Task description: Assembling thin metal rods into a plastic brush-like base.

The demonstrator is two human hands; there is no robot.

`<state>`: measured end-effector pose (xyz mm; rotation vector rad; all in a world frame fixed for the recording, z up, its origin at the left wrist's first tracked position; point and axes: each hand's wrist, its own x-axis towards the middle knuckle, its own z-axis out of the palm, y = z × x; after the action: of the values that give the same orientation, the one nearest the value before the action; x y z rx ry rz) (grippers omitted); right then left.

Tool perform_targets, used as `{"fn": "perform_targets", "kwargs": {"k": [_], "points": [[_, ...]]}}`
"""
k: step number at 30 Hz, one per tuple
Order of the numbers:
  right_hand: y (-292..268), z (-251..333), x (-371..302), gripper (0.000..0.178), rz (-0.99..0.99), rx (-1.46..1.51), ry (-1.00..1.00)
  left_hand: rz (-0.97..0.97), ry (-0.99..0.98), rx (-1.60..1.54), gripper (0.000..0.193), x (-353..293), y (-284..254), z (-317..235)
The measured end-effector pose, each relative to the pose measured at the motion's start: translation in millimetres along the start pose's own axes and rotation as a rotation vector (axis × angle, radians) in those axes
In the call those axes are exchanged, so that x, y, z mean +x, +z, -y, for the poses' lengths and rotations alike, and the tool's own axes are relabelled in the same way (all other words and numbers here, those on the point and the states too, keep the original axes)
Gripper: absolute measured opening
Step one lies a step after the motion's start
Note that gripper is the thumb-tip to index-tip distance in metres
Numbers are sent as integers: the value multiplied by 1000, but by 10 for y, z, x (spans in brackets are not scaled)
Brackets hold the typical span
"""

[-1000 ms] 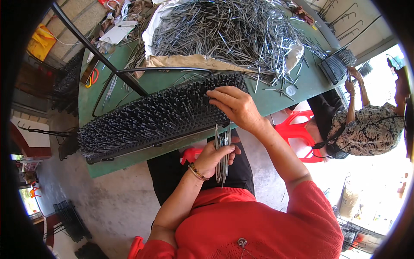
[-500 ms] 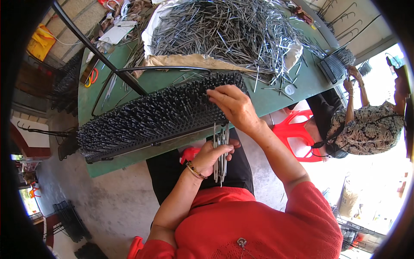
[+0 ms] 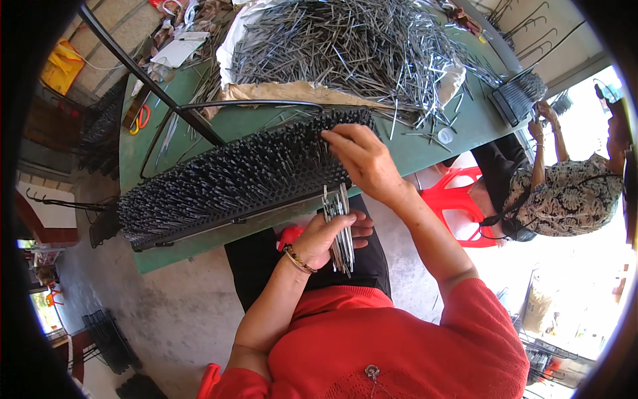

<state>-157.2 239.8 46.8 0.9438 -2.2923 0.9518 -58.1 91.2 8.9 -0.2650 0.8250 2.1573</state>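
Observation:
My left hand (image 3: pixel 320 241) is closed around a bundle of thin metal rods (image 3: pixel 342 246) in front of my lap, its thumb pressed across them. Just beyond lies a long black perforated rack (image 3: pixel 292 195), slanting across the table's near side. Most of its holes carry dark slender rods (image 3: pixel 232 171) standing close together; toward the near right some holes are bare. Over the rack's right end is my right hand (image 3: pixel 367 165), thumb and fingertips pinched together among the rod tops. Whatever is in that pinch is too small or hidden to tell.
A large heap of loose metal rods (image 3: pixel 345 53) lies on paper on the green table (image 3: pixel 425 156). Black metal bars (image 3: pixel 156 83) rise behind the rack. Orange-handled scissors (image 3: pixel 140 120) lie at left. At right, another person (image 3: pixel 565 196) works beside a red stool (image 3: pixel 452 206).
The rod bundle in my left hand has tilted and its upper ends have moved slightly. My right hand has shifted a little to the right, still over the rack's right end.

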Motion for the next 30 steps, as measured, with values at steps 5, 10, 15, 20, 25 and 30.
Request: {"fn": "perform_targets", "kwargs": {"k": [5, 10, 15, 20, 25, 30], "points": [[-189, 215, -146, 22, 69, 325, 412, -25, 6, 51, 22, -35, 4, -84], [-268, 118, -343, 27, 415, 768, 896, 4, 59, 123, 27, -8, 77, -110], [-335, 33, -330, 23, 324, 851, 1009, -32, 60, 99, 31, 23, 99, -50], [-415, -53, -142, 25, 56, 725, 818, -62, 68, 80, 32, 43, 64, -34], [-326, -168, -7, 22, -84, 608, 583, -77, 44, 98, 31, 53, 28, 5], [-255, -237, 13, 19, -13, 408, 479, -69, 44, 93, 31, 38, 36, 25]]}}
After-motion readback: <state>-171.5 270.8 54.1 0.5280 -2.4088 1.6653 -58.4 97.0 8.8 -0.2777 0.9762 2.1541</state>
